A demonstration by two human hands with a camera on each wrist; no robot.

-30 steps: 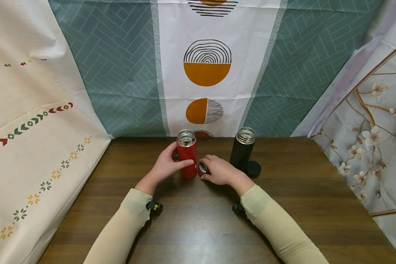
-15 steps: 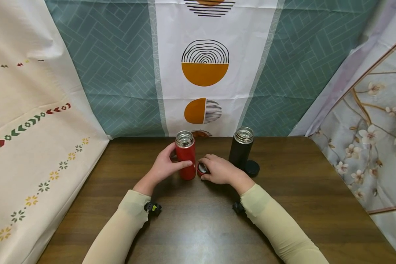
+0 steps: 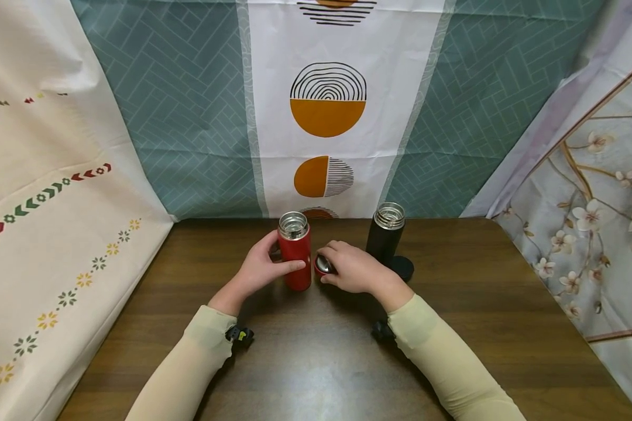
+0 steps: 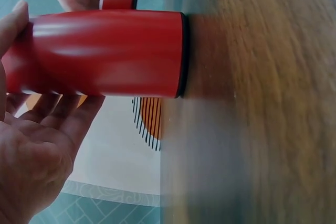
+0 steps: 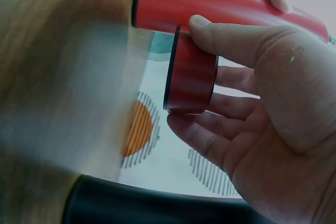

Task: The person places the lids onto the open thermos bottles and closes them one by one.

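Slightly nearer the person than half a second ago, the red bottle (image 3: pixel 296 248) has moved along with the left hand (image 3: pixel 260 266), while the black bottle (image 3: pixel 384 241) keeps its place. That left hand holds the red bottle from its left side, the thumb lying across the near face and the fingers reaching round behind, so the bottle sits between them, upright, its metal mouth showing on top (whether its base touches the wooden surface (image 3: pixel 316 351) I cannot tell).

Just to the right of the red bottle is the red lid (image 5: pixel 193 72), low and close to the bottle's lower part. The right hand (image 3: pixel 350 268) grips it from the right, with the thumb at one edge and fingertips at the opposite edge; the lid's shiny top shows beside the fingers in the head view.

Beyond the right hand, the black bottle stands with its metal mouth visible, a black cap (image 3: pixel 402 268) beside its base.
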